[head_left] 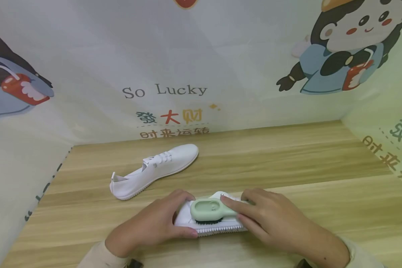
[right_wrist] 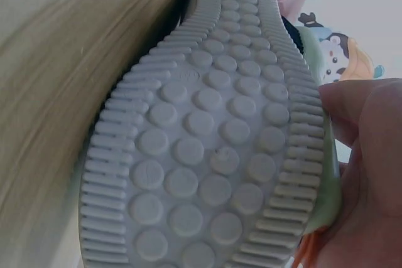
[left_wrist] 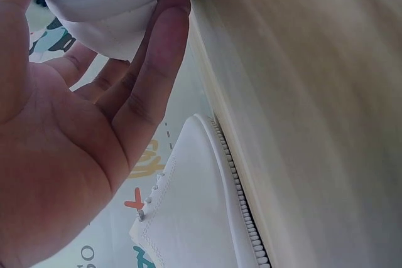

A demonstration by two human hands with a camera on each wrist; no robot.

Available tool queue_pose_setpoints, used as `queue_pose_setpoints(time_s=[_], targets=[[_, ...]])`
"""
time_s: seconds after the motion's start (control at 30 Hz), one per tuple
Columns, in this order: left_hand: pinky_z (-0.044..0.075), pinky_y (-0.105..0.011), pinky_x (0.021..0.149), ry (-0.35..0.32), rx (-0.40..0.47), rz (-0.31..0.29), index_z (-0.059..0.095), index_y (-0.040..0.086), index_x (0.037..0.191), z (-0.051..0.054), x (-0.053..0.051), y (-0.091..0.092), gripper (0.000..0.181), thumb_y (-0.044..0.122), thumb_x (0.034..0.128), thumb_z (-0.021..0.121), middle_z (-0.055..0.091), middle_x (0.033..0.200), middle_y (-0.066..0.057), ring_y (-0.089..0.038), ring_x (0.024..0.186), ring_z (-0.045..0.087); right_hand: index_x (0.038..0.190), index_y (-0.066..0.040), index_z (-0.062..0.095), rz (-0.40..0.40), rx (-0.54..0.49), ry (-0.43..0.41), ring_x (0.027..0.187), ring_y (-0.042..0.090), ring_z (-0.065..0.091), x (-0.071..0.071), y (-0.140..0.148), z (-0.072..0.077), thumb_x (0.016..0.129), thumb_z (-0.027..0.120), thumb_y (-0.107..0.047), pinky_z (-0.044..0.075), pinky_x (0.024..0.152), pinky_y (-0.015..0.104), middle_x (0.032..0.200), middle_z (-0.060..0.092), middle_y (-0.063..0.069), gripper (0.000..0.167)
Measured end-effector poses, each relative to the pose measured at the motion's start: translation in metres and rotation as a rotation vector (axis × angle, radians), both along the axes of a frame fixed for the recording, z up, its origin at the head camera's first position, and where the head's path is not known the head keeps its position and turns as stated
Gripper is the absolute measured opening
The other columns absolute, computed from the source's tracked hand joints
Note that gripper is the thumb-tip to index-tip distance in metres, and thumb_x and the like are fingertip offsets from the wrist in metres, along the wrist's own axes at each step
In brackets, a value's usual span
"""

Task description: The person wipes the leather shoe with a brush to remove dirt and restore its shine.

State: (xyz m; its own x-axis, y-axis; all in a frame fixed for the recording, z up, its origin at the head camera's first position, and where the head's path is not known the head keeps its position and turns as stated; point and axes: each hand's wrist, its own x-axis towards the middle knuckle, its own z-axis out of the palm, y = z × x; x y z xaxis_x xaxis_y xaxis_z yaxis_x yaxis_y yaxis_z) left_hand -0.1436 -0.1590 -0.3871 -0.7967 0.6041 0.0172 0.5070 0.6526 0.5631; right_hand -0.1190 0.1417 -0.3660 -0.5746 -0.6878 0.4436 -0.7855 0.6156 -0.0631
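A white shoe [head_left: 217,227] lies on its side near the front of the table, its studded sole [right_wrist: 213,123] facing the right wrist camera. My left hand [head_left: 157,221] grips the shoe's heel end between thumb and fingers; the left wrist view shows the heel [left_wrist: 110,7] in that grasp. My right hand [head_left: 274,214] holds a pale green brush [head_left: 206,209] by its handle, index finger stretched along the top. Its black bristles touch the shoe's upper. The shoe's toe is mostly hidden behind my right hand in the head view.
Behind and to the left, a second white lace-up shoe [head_left: 164,163] rests upright on the wood-grain table [head_left: 288,156]. Printed cloth walls [head_left: 241,74] with cartoon figures and lettering enclose the table at the back and sides. An orange cord [right_wrist: 306,252] shows beside the brush handle.
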Motion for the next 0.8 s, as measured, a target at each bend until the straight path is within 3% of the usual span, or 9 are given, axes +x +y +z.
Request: queue_pose_setpoints(time_s=[0.27,0.63,0.8], targets=[[0.046,-0.023,0.077,0.007,0.013,-0.006,0.05,0.033,0.118,-0.0004,-0.0012,0.0007,0.063,0.068,0.0687,0.068,0.049,0.113,0.022,-0.002,0.091,0.054,0.141,-0.029,0.046,0.01,0.019,-0.001,0.077,0.005,0.046,0.001,-0.0026,-0.0013,0.093,0.059,-0.03,0.045,0.068,0.026,0.094,0.054,-0.006,0.049],[0.045,-0.023,0.079,0.015,-0.008,0.001,0.049,0.033,0.12,0.0026,-0.0021,-0.0004,0.065,0.069,0.0691,0.067,0.049,0.115,0.022,-0.002,0.092,0.054,0.133,-0.032,0.055,-0.074,-0.037,-0.091,0.066,0.0,0.038,0.0003,-0.0003,0.0045,0.089,0.061,-0.028,0.037,0.057,0.017,0.085,0.052,-0.011,0.044],[0.045,-0.023,0.079,0.017,0.002,-0.006,0.05,0.033,0.119,0.0026,-0.0025,0.0001,0.063,0.067,0.0693,0.068,0.049,0.114,0.022,-0.002,0.092,0.054,0.131,-0.031,0.057,-0.078,-0.041,-0.111,0.064,-0.001,0.037,-0.0006,0.001,0.0057,0.088,0.062,-0.027,0.035,0.055,0.015,0.082,0.05,-0.013,0.044]])
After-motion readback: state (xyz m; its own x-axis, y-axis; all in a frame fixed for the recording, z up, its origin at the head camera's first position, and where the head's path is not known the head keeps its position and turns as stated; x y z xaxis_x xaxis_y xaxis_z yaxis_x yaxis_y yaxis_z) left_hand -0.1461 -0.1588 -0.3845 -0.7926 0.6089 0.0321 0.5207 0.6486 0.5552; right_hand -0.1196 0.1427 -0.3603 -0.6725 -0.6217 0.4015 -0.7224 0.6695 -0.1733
